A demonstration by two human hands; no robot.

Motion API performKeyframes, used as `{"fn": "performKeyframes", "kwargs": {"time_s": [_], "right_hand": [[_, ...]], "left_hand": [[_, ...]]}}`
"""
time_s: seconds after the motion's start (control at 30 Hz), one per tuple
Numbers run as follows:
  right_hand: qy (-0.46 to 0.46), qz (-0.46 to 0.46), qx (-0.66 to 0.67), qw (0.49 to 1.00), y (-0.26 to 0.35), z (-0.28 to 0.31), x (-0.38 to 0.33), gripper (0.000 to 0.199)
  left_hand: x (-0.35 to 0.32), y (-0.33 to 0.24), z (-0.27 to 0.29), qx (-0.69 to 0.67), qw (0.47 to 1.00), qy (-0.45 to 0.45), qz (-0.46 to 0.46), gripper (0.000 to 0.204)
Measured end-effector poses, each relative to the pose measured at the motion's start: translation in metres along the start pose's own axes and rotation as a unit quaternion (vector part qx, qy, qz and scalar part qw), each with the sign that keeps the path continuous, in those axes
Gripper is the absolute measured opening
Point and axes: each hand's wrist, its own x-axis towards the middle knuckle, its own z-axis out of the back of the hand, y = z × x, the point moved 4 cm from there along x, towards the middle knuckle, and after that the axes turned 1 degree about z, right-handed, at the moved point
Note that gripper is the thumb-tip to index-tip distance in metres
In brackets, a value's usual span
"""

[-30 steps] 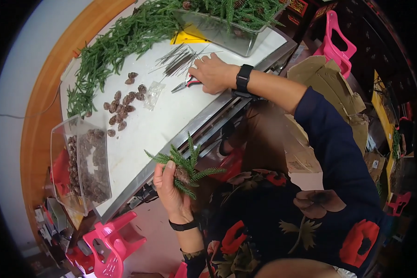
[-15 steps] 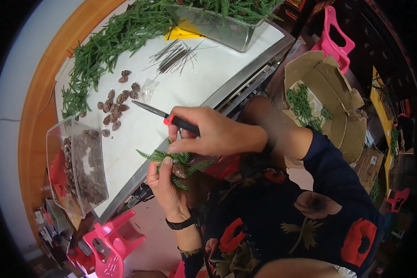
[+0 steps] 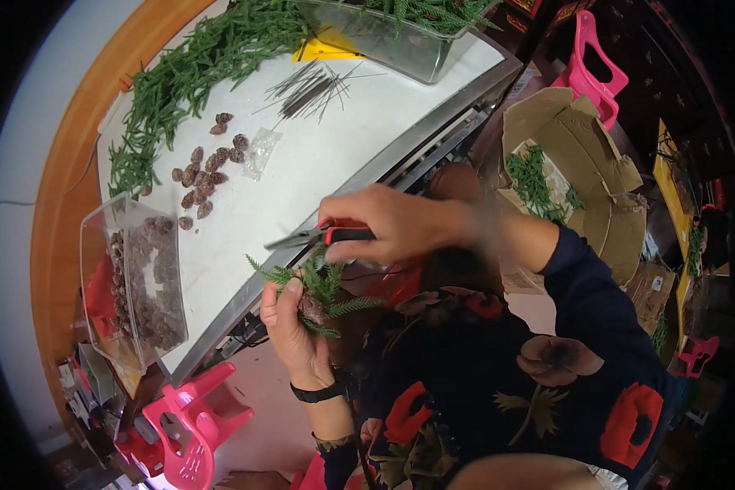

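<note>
A white worktable (image 3: 302, 188) with a metal edge fills the upper left of the head view, set against an orange wall. The work itself is held off the table, just in front of the person's chest. The left hand (image 3: 296, 327) is closed around a small bunch of green sprigs (image 3: 322, 286) with what looks like a pine cone at its base, fronds fanned upward so the stems are gathered at one point within reach of the tool. The right hand (image 3: 392, 224) is clamped on the red handles of a pair of pliers (image 3: 314, 237), whose dark nose points left just above the sprigs; whether the nose is shut on anything cannot be told.

Materials lie within arm's reach on the table: loose pine cones (image 3: 208, 167) in a scatter, a bundle of thin wires (image 3: 310, 82) beyond them, a long heap of green branches (image 3: 196, 73) along the far edge, and a clear box (image 3: 131, 286) of more cones at the near left corner. To the right, an open cardboard box (image 3: 572, 163) holds more greenery, probably trimmings or stock. A pink plastic stool (image 3: 192, 425) stands below the table.
</note>
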Motion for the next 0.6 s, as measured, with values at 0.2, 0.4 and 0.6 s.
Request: {"fn": "performKeyframes", "kwargs": {"time_s": [0.2,0.4,0.6], "right_hand": [[0.103,0.122,-0.161,0.974,-0.015,0.025,0.009,0.025],[0.151,0.149,-0.188,0.959,-0.014,0.025,0.012,0.024],[0.136,0.223,-0.178,0.949,-0.009,0.023,0.019,0.022]], "left_hand": [[0.000,0.005,0.001,-0.032,0.997,0.038,0.059,0.017],[-0.004,0.008,-0.004,-0.053,0.992,0.028,0.112,0.022],[-0.004,0.012,-0.005,-0.120,0.974,0.102,0.166,0.013]]}}
